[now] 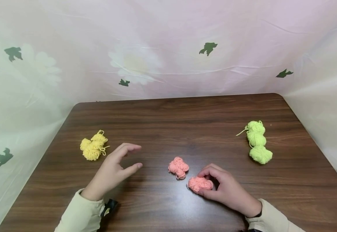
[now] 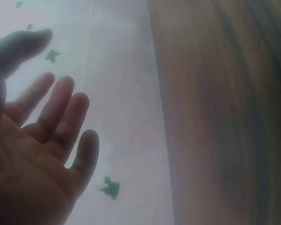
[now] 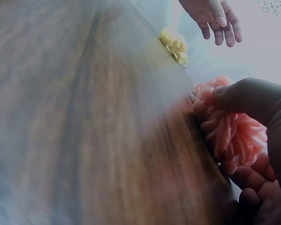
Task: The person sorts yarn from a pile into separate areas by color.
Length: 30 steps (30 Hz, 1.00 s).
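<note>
My right hand point(image 1: 227, 188) grips a small ball of pink yarn point(image 1: 200, 184), with the thumb on its near side and the fingers round its far side. In the right wrist view the pink yarn point(image 3: 234, 131) bulges out between thumb and fingers. Just left of it on the table lies more pink yarn point(image 1: 178, 168), a cluster of small balls. My left hand point(image 1: 110, 170) hovers over the left half of the table, thumb and fingers spread apart with nothing between them. The left wrist view shows that palm point(image 2: 33, 173) with its fingers loosely bent.
Yellow yarn balls point(image 1: 93, 146) lie in a bunch at the left, beyond my left hand. Three lime green yarn balls point(image 1: 257, 141) form a row at the right, with a loose strand. A brown wooden table point(image 1: 168, 122) carries everything, and a pale patterned cloth point(image 1: 168, 48) hangs round it.
</note>
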Each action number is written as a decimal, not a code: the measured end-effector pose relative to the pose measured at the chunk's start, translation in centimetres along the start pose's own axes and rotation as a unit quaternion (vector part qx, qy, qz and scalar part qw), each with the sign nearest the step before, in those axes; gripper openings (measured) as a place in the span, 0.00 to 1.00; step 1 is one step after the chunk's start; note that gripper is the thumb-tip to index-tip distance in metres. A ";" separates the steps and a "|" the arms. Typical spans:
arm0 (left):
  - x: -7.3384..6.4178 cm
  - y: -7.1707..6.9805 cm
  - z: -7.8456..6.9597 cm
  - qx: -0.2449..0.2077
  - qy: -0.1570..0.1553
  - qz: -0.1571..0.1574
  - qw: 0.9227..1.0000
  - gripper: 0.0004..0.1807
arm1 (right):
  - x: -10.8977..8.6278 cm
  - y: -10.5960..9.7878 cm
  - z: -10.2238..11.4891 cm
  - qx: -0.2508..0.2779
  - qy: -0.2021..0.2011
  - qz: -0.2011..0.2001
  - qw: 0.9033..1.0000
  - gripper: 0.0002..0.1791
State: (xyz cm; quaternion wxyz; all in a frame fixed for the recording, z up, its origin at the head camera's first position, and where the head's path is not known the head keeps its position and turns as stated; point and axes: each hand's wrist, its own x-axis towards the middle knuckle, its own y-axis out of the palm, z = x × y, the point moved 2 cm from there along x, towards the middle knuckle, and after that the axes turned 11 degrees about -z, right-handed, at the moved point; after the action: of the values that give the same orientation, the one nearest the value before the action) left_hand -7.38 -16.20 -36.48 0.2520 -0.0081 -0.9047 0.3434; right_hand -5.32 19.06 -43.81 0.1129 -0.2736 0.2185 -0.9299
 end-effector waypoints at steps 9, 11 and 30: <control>0.3 1.5 -1.1 -0.036 0.004 0.024 0.999 0.26 | 0.0 0.0 0.1 -0.004 -0.009 0.005 1.000 0.25; 0.4 1.9 -1.2 -0.043 0.007 0.028 0.999 0.26 | 0.0 0.0 0.1 -0.003 -0.006 0.005 1.000 0.25; 1.1 5.5 -1.2 -0.098 -0.028 0.072 0.992 0.26 | 0.1 0.0 0.1 -0.001 -0.005 0.003 1.000 0.25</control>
State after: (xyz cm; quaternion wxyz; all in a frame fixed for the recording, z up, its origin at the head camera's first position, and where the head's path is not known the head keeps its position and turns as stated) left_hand -8.62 -11.01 -38.69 0.1992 -0.0887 -0.9377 0.2705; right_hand -5.33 18.97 -43.71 0.1164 -0.2776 0.2201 -0.9279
